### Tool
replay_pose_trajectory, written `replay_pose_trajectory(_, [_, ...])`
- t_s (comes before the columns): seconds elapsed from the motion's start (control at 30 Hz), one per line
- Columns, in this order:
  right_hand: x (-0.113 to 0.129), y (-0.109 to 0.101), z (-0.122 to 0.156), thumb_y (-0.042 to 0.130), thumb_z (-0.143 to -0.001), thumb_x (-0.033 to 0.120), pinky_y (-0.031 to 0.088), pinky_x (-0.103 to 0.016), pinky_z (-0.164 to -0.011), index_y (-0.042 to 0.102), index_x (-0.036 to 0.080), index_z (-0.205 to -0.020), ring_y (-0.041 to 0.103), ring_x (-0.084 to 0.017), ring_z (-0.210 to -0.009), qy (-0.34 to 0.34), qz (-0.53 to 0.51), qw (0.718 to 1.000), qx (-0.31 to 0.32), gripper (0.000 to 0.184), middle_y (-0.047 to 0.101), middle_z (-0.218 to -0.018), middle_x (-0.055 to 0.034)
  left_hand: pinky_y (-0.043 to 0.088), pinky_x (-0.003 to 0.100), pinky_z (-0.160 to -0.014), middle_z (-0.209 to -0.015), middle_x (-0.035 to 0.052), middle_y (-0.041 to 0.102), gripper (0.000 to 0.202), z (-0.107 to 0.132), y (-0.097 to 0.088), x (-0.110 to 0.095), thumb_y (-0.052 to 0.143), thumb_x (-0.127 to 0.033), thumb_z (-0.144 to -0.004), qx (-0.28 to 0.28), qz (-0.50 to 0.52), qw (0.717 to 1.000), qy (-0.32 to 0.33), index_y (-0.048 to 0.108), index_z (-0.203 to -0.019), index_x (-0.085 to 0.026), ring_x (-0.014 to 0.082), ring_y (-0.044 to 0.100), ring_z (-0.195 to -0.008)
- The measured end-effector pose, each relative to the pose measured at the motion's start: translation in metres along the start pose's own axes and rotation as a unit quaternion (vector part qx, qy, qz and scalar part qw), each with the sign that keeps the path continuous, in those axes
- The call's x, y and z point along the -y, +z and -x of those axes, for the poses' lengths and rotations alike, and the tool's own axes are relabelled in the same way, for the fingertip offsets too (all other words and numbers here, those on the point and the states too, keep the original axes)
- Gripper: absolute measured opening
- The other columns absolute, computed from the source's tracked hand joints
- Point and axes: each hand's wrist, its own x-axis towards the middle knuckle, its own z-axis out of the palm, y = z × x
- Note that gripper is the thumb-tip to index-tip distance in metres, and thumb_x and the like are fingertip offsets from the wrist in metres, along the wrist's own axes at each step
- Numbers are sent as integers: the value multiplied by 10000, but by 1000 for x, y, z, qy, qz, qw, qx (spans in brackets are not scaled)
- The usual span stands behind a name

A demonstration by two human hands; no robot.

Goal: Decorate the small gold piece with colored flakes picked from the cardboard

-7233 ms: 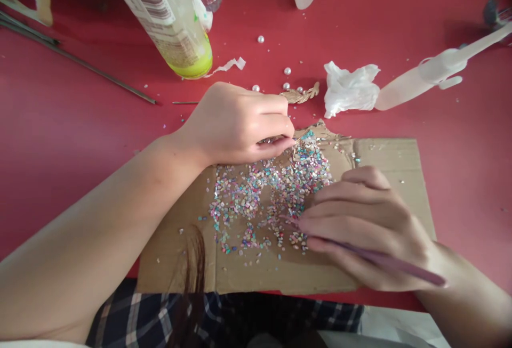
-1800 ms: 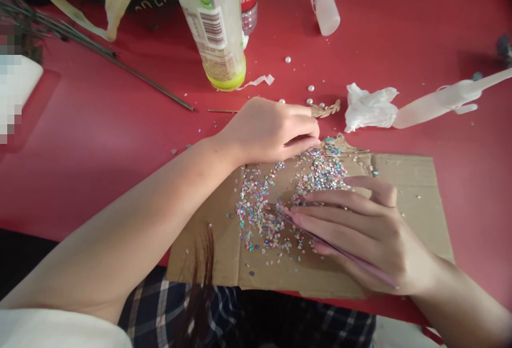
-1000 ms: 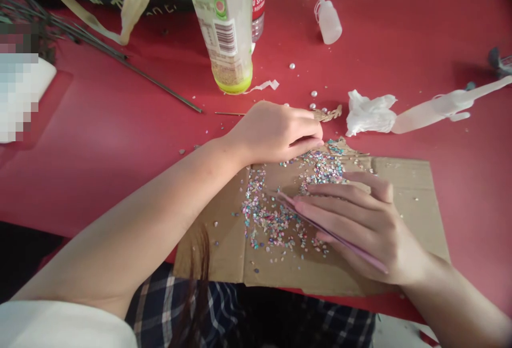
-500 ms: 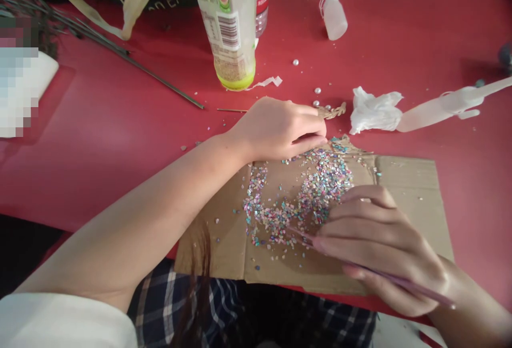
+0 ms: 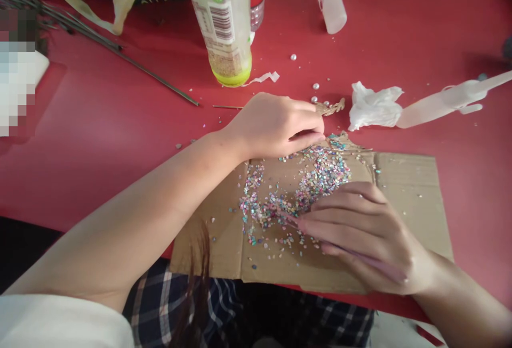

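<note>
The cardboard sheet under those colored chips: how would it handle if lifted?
The cardboard sheet looks thin and creased, with a torn edge, so it would probably sag. The colored chips seem loose, so they would likely slide.

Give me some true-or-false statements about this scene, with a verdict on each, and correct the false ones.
1. The right hand holds a thin pink stick among multicoloured chips. True.
2. The left hand rests at the bottom edge of the cardboard. False: it is at the upper edge.
3. The crumpled tissue lies on the cardboard. False: it lies on the red table, beyond the cardboard.
4. Small pearl beads lie on the table beyond the left hand. True.
</note>
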Motion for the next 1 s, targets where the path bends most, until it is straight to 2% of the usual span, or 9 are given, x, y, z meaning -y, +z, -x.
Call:
replay_pose_trajectory(0.1, [-1,-1,0,519,-981,157,428,-390,-889,667,141,-1172,682,-194,-986,16,21,999,-23,242,777,-1024,-59,309,291,-563,-794,-11,728,308,0,0,0,507,-396,-991,6,-1,1000,-3,757,-904,-239,116,666,-722])
replay_pose_trajectory(0.23, [0,1,0,514,-1004,197,425,-387,-913,667,168,-1170,680,-183,-990,-4,0,1000,3,227,787,-1014,-29,330,283,-570,-816,-9,731,311,0,0,0,499,-394,-992,11,0,1000,-6,755,-904,-241,119,664,-732])
replay_pose_trajectory(0.43, [0,-3,2,534,-969,150,424,-386,-874,655,155,-1176,690,-200,-960,40,24,999,-28,240,768,-1007,-70,334,279,-572,-798,9,731,340,-1,1,0,489,-426,-992,15,-11,1000,-8,764,-918,-241,143,679,-767])
replay_pose_trajectory(0.63, [4,-3,0,549,-994,226,409,-372,-920,662,199,-1096,701,-152,-901,22,-43,999,23,155,773,-905,13,348,267,-578,-774,20,727,348,-1,0,-1,482,-424,-991,20,-11,1000,-11,764,-921,-231,157,695,-809])
replay_pose_trajectory(0.8, [2,-3,1,540,-988,175,417,-390,-885,649,206,-1101,699,-165,-901,61,-10,998,-22,160,767,-937,-13,310,273,-550,-779,17,736,346,-1,0,0,486,-431,-994,16,-15,1000,-1,761,-929,-232,154,701,-801])
replay_pose_trajectory(1.0, [0,-5,2,540,-994,198,388,-406,-868,660,185,-1073,693,-176,-868,62,-14,998,-30,144,749,-894,-27,321,275,-560,-819,11,749,335,-1,0,1,491,-419,-994,11,-3,1000,5,759,-919,-233,148,697,-797])
